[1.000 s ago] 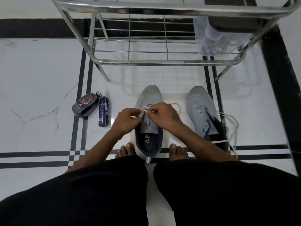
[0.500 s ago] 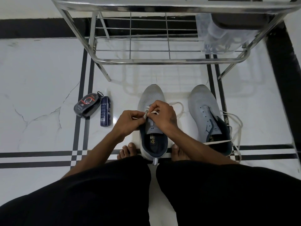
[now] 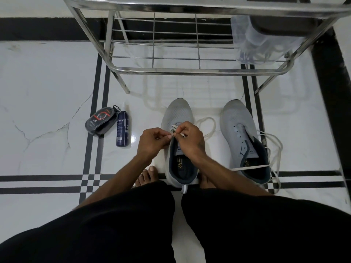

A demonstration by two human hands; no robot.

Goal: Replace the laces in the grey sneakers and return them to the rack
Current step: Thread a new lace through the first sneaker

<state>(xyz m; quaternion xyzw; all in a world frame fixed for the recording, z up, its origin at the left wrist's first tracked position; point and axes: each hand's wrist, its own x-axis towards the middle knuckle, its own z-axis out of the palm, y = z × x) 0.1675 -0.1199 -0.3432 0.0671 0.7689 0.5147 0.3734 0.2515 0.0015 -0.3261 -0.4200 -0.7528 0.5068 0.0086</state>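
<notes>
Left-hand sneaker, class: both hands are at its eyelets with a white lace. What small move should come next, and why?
Probably draw the lace tip through the eyelet and pull the slack snug. The left hand and right hand both pinch it near the lowest eyelets of the sneaker, the upper eyelets look unlaced, and a loose loop lies on the floor beside it.

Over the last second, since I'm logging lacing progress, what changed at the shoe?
Little: both hands kept pinching the white lace at the left grey mesh sneaker's eyelets, the right hand edging toward the toe, the left hand staying alongside. The right grey sneaker, dark spray can and steel rack stayed put.
</notes>
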